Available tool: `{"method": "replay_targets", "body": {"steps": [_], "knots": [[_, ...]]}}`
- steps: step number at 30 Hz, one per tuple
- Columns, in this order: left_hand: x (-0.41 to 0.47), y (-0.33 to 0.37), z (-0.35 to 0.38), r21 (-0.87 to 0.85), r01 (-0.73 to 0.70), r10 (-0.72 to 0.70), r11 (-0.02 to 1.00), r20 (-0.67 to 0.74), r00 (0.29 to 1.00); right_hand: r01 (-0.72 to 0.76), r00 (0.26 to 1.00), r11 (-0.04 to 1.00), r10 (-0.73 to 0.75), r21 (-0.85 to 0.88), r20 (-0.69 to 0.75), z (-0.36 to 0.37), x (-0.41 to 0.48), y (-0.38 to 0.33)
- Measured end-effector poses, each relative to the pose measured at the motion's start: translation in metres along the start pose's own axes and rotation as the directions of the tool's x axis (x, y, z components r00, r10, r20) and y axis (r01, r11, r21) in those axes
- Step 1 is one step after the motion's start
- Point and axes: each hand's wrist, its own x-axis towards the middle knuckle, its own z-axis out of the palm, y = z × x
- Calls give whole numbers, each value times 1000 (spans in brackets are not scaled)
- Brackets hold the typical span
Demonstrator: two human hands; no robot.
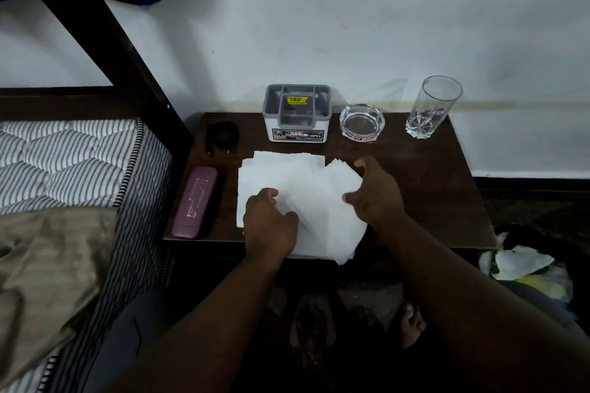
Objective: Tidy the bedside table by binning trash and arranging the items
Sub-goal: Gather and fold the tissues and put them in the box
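A loose spread of white paper sheets (281,175) lies in the middle of the dark wooden bedside table (431,195), some hanging over its front edge. My left hand (269,223) rests on the near left of the sheets, fingers curled and pinching them. My right hand (375,193) grips the right side of the spread, thumb on top. Along the back stand a grey and white organiser box (297,113), a glass ashtray (362,121) and a tall drinking glass (432,107). A purple spectacle case (194,202) lies at the left edge, with a small black object (222,135) behind it.
A bed with a striped mattress (64,163) and beige cloth (48,265) adjoins the table's left side, under a dark slanted frame post (127,57). On the floor to the right sits a dark bin holding plastic bags and trash (523,262). A white wall is behind.
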Motion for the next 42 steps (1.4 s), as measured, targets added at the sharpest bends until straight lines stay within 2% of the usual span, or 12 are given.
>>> {"method": "replay_targets", "body": {"steps": [6, 10, 14, 16, 19, 22, 29, 31, 33, 36, 38, 42], "knots": [[1, 0, 1, -9, 13, -13, 1000, 6, 1000, -50, 999, 996, 49, 68, 10, -23, 6, 11], [0, 2, 0, -17, 29, -29, 999, 13, 999, -171, 985, 937, 163, 304, 52, -50, 5, 17], [-2, 7, -3, -78, 27, -27, 997, 3, 1000, -263, 965, 731, 206, 629, 164, -72, -5, 13], [-4, 14, -4, -214, 39, -35, 976, 23, 999, -309, 950, 558, 218, 770, 223, -72, -9, 2], [-6, 26, -8, -503, 182, -96, 845, 192, 977, -376, 922, 334, 227, 864, 313, -56, -13, -18], [7, 26, -15, -662, 327, -156, 674, 305, 939, -397, 910, 292, 252, 870, 331, -28, -17, -36], [46, 6, -31, -761, 187, -230, 621, 51, 972, -339, 937, 456, 243, 823, 252, 36, -13, -66], [54, -1, -34, -684, 207, -240, 699, 49, 969, -303, 950, 544, 233, 783, 206, 48, -10, -69], [57, -5, -34, -535, 180, -215, 825, -3, 977, -249, 967, 707, 218, 662, 132, 57, -8, -70], [54, -8, -33, -329, 45, -74, 943, -74, 995, -74, 994, 962, 94, 263, -64, 64, -9, -66], [52, -9, -32, -228, -8, -11, 974, -84, 996, -4, 992, 998, 12, 64, -124, 66, -12, -63], [50, -7, -29, -140, -30, 17, 990, -96, 995, 41, 996, 999, -39, 25, -82, 73, -15, -62]]}}
